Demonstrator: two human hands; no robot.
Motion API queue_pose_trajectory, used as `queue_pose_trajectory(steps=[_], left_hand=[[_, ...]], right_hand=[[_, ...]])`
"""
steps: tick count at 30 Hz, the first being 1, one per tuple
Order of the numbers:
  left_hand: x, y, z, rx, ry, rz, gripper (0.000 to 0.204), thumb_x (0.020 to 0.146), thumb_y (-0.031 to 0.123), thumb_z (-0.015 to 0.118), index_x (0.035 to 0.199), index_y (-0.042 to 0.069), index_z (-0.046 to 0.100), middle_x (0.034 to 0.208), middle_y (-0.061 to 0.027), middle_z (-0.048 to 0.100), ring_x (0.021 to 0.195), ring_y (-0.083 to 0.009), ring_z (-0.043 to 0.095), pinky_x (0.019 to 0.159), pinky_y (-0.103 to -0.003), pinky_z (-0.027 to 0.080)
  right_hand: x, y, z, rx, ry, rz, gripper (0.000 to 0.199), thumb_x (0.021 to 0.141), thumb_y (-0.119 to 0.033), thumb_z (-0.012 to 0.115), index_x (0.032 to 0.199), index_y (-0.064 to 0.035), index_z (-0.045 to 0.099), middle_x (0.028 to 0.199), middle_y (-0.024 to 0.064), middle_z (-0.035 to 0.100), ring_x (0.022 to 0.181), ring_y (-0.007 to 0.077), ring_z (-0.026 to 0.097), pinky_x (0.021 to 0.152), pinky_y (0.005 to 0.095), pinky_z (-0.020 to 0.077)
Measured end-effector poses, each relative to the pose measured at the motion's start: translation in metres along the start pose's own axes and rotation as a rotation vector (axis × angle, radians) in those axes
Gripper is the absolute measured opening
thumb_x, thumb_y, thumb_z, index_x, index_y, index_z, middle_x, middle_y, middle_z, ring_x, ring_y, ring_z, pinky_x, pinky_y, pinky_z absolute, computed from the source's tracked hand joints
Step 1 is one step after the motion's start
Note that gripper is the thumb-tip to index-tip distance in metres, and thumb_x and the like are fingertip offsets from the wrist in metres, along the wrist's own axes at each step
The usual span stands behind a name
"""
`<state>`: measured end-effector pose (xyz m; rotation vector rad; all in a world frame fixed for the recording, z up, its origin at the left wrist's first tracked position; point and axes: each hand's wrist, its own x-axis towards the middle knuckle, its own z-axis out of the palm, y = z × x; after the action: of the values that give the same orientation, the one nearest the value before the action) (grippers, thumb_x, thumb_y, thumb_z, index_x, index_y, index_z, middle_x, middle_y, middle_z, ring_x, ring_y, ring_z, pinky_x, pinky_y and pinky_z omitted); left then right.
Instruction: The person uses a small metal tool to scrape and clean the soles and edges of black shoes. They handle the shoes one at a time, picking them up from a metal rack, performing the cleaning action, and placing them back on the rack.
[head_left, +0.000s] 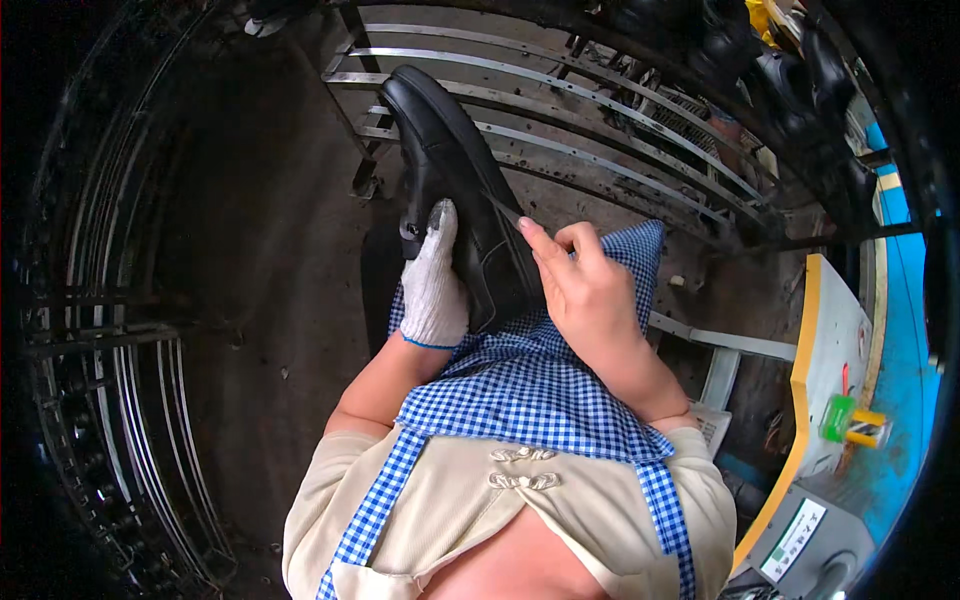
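A black leather shoe [452,165] rests tilted over my lap, its toe pointing away and its sole edge turned to the right. My left hand [435,290], in a white knitted glove with a blue cuff edge, is closed on the shoe, thumb on the upper near the opening; its other fingers are hidden beneath. In my bare right hand [590,285] is a thin dark pointed tool [503,208], pinched between thumb and fingers. The tool's tip lies at the seam between upper and sole. What kind of tool it is cannot be made out. Under the shoe lies a blue-and-white checked apron [530,390].
A low metal rack [580,85] with several bars stands beyond the shoe. More metal racks [135,420] line the left. Dark shoes [790,85] sit at the upper right. To my right are a yellow-edged white panel [835,330], a green container [838,418] and a grey box [810,540].
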<state>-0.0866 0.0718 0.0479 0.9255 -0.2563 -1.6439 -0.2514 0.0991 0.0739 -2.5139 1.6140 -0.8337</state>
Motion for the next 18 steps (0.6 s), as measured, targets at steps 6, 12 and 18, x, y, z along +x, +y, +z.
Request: queue_pose_trajectory(steps=[6, 12, 18], left_hand=[[-0.006, -0.006, 0.007, -0.053, 0.010, 0.004, 0.047, 0.095, 0.039, 0.059, 0.128, 0.005, 0.056, 0.116, -0.0110, 0.065, 0.101, -0.0237, 0.064, 0.089, -0.037, 0.052], [-0.001, -0.016, -0.002, -0.112, -0.067, -0.096, 0.040, 0.098, 0.029, 0.056, 0.132, 0.008, 0.052, 0.123, -0.0108, 0.061, 0.105, -0.0225, 0.063, 0.089, -0.036, 0.054], [-0.004, -0.009, 0.002, -0.036, -0.012, -0.071, 0.045, 0.097, 0.038, 0.055, 0.130, 0.007, 0.054, 0.120, -0.0107, 0.064, 0.103, -0.0228, 0.064, 0.090, -0.037, 0.053]], right_hand=[[0.001, -0.002, 0.012, -0.010, 0.005, 0.012, 0.048, 0.084, -0.005, 0.064, 0.130, -0.0103, 0.057, 0.087, 0.0085, 0.051, 0.052, 0.0223, 0.060, 0.045, 0.0348, 0.0509], [0.016, 0.001, 0.024, 0.026, 0.062, 0.048, 0.043, 0.086, -0.009, 0.063, 0.129, -0.0110, 0.057, 0.087, 0.0083, 0.052, 0.057, 0.0243, 0.063, 0.049, 0.0366, 0.0524], [0.016, 0.012, 0.009, 0.136, 0.122, 0.054, 0.038, 0.086, -0.018, 0.068, 0.123, -0.0145, 0.060, 0.082, 0.0065, 0.055, 0.059, 0.0245, 0.062, 0.052, 0.0356, 0.0512]])
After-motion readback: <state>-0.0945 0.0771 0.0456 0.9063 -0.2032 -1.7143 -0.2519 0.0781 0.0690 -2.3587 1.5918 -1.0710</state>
